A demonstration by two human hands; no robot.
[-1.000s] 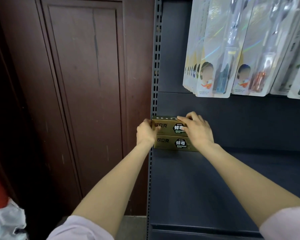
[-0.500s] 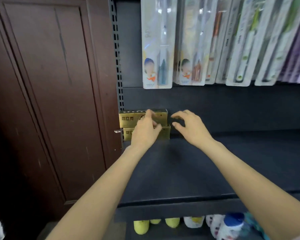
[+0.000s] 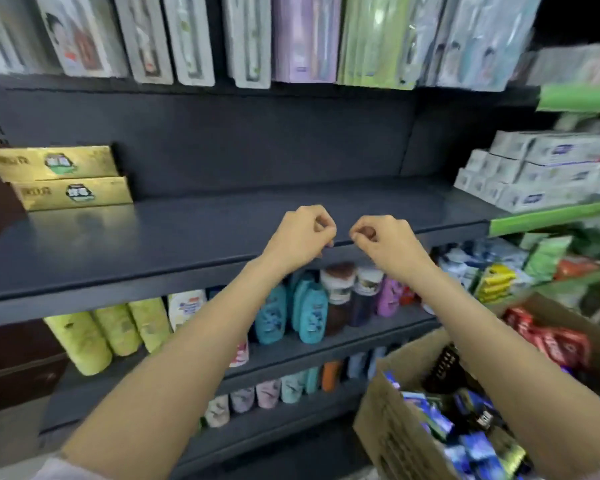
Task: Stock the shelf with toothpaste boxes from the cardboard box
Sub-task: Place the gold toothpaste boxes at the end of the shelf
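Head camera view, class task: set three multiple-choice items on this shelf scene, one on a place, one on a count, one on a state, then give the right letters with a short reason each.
1. Where do the gold toothpaste boxes sit on the dark shelf?
A. far left end
B. middle
C. right end

2. How many gold toothpaste boxes are stacked there?
A. one
B. two
C. four

3. What are the left hand and right hand doing?
A. each grips a box
B. fingers curled, holding nothing
C. pressing flat on the shelf

Answers:
1 A, the stack stands at the shelf's left end against the back panel.
2 B, one box lies on top of another.
3 B, both hands hover by the shelf edge with nothing visible in them; the cardboard box is at the lower right.
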